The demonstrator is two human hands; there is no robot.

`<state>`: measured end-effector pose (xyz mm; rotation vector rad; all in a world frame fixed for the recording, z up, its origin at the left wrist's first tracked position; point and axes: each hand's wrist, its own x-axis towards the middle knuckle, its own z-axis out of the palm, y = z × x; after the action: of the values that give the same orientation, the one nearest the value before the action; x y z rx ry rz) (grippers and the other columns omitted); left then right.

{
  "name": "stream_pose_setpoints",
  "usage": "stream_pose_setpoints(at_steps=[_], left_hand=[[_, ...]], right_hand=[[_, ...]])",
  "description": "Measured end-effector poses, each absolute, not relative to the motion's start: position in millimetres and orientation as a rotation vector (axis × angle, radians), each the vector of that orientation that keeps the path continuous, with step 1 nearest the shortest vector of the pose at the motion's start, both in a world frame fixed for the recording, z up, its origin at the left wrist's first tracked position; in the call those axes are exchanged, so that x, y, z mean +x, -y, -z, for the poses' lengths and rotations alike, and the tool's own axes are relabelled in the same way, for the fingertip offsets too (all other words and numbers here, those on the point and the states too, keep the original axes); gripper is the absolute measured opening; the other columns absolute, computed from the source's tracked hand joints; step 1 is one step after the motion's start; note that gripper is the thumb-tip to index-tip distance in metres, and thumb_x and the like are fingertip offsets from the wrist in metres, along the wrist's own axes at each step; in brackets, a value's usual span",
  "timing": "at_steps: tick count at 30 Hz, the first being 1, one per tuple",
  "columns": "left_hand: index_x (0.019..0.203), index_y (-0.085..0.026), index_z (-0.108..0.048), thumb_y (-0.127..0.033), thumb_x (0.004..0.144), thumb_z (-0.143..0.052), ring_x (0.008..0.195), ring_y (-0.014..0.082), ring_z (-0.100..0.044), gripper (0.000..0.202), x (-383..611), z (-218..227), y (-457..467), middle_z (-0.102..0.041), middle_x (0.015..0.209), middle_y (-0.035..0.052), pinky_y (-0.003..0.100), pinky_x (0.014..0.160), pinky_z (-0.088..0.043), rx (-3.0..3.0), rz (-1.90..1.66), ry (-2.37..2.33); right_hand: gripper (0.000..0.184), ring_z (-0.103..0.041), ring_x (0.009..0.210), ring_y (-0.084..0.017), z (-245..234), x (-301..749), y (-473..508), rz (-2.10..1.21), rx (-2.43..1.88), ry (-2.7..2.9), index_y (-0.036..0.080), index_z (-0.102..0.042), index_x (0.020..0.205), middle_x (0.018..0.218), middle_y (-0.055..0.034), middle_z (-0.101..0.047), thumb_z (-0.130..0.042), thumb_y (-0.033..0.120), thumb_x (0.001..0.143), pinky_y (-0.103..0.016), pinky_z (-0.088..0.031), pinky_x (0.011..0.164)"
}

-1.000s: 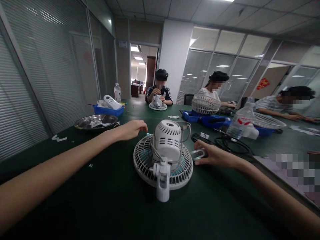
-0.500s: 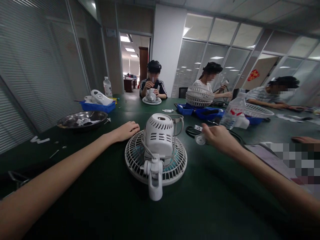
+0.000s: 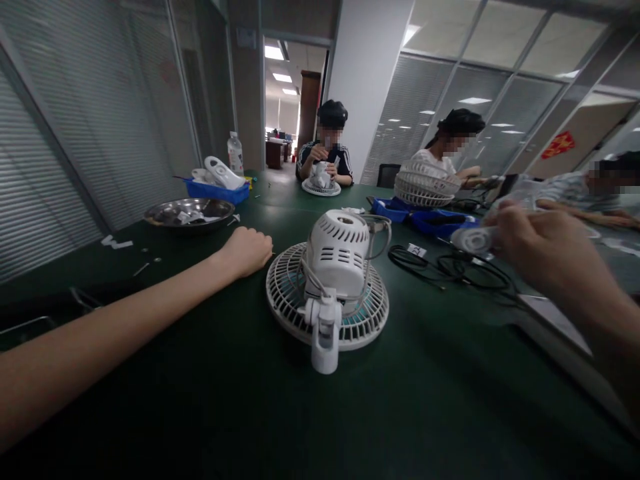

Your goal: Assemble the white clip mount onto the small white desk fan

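A white fan head (image 3: 340, 257) lies face down on its round grille (image 3: 375, 320), its motor housing up and its white pivot bracket (image 3: 325, 337) pointing towards me. My left hand (image 3: 245, 252) rests on the table just left of the grille, fingers curled in, palm hidden. Raised at the right, my right hand (image 3: 545, 247) is closed on a small round white plastic part (image 3: 473, 241), whose hollow face points left. The part is held above a coiled black cable (image 3: 460, 270) on the table. A clear plastic bottle (image 3: 525, 199) is partly hidden behind this hand.
A metal bowl (image 3: 190, 227) with scraps and a blue tray (image 3: 217, 193) of white parts stand at the left. Blue trays (image 3: 440, 223) and stacked fan grilles (image 3: 427, 183) are at the back right. Several people sit around the table; one handles another fan head (image 3: 323, 175).
My right hand has moved right and up with the white part, away from the fan. My left hand's fingers have curled in. The view has turned slightly, shifting the scene.
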<state>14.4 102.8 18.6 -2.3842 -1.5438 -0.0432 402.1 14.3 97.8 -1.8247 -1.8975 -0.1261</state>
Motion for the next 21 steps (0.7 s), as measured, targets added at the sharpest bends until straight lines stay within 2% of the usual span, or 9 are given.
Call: stream_pose_setpoints(at_steps=[3, 5, 9, 11, 13, 15, 17, 19, 21], left_hand=[[0.094, -0.007, -0.062, -0.032, 0.097, -0.026, 0.087, 0.0356, -0.068, 0.044, 11, -32, -82, -0.070, 0.093, 0.0225, 0.038, 0.068, -0.045, -2.285, 0.001, 1.583], [0.095, -0.006, -0.061, -0.035, 0.096, -0.028, 0.079, 0.0373, -0.068, 0.044, 7, -39, -66, -0.070, 0.085, 0.0223, 0.037, 0.060, -0.043, -2.246, -0.020, 1.612], [0.097, -0.015, -0.059, -0.045, 0.094, -0.034, 0.069, 0.0321, -0.068, 0.040, -8, -48, -37, -0.072, 0.083, 0.0163, 0.033, 0.052, -0.040, -2.309, -0.063, 1.703], [0.095, -0.020, -0.058, -0.048, 0.093, -0.035, 0.070, 0.0308, -0.068, 0.037, -14, -51, -26, -0.071, 0.083, 0.0124, 0.034, 0.053, -0.040, -2.431, -0.048, 1.773], [0.094, -0.023, -0.058, -0.051, 0.091, -0.035, 0.072, 0.0305, -0.068, 0.036, -17, -53, -18, -0.071, 0.084, 0.0097, 0.037, 0.057, -0.043, -2.543, -0.012, 1.802], [0.093, -0.024, -0.059, -0.049, 0.091, -0.034, 0.073, 0.0311, -0.067, 0.035, -17, -53, -14, -0.071, 0.084, 0.0085, 0.040, 0.061, -0.045, -2.597, 0.004, 1.798], [0.091, -0.024, -0.059, -0.045, 0.090, -0.032, 0.074, 0.0318, -0.068, 0.034, -14, -49, -11, -0.070, 0.082, 0.0088, 0.043, 0.063, -0.045, -2.630, -0.022, 1.787], [0.090, -0.024, -0.061, -0.042, 0.089, -0.033, 0.077, 0.0325, -0.068, 0.033, -11, -43, -10, -0.071, 0.085, 0.0100, 0.045, 0.066, -0.047, -2.689, -0.060, 1.773], [0.093, -0.024, -0.063, -0.039, 0.087, -0.034, 0.083, 0.0326, -0.069, 0.033, -9, -35, -9, -0.071, 0.092, 0.0113, 0.046, 0.071, -0.048, -2.752, -0.058, 1.756]], right_hand=[[0.068, -0.040, 0.038, -0.016, -65, 393, -20, 0.174, -1.920, 1.919, 0.023, -0.040, 0.040, 0.041, -0.0071, -0.044, -0.025, 0.067, 0.090, -0.034, -0.026, 0.049], [0.064, -0.044, 0.042, -0.018, -42, 388, -23, 0.167, -1.931, 1.971, 0.023, -0.041, 0.044, 0.043, -0.0062, -0.046, -0.027, 0.061, 0.092, -0.033, -0.027, 0.051], [0.047, -0.058, 0.063, -0.023, -24, 394, -26, 0.164, -1.879, 2.019, 0.022, -0.058, 0.080, 0.072, -0.0077, -0.063, -0.027, 0.054, 0.095, -0.032, -0.037, 0.058], [0.041, -0.062, 0.076, -0.024, -23, 400, -29, 0.085, -1.814, 2.104, 0.022, -0.060, 0.091, 0.086, -0.0078, -0.067, -0.034, 0.054, 0.094, -0.032, -0.044, 0.065], [0.038, -0.063, 0.085, -0.022, -23, 407, -33, -0.012, -1.754, 2.195, 0.023, -0.062, 0.091, 0.095, -0.0059, -0.068, -0.040, 0.053, 0.092, -0.030, -0.047, 0.073], [0.038, -0.063, 0.093, -0.022, -25, 418, -37, -0.017, -1.759, 2.186, 0.023, -0.064, 0.094, 0.102, -0.0060, -0.068, -0.036, 0.050, 0.094, -0.030, -0.048, 0.080], [0.044, -0.061, 0.101, -0.023, -31, 434, -39, 0.077, -1.846, 2.073, 0.021, -0.063, 0.102, 0.111, -0.0095, -0.066, -0.025, 0.044, 0.099, -0.032, -0.046, 0.085], [0.047, -0.061, 0.098, -0.024, -39, 453, -38, 0.170, -1.995, 1.954, 0.018, -0.063, 0.102, 0.106, -0.0125, -0.066, -0.021, 0.041, 0.101, -0.035, -0.046, 0.084], [0.040, -0.063, 0.083, -0.020, -43, 470, -34, 0.183, -2.189, 1.898, 0.016, -0.064, 0.096, 0.093, -0.0090, -0.067, -0.034, 0.042, 0.100, -0.035, -0.049, 0.076]])
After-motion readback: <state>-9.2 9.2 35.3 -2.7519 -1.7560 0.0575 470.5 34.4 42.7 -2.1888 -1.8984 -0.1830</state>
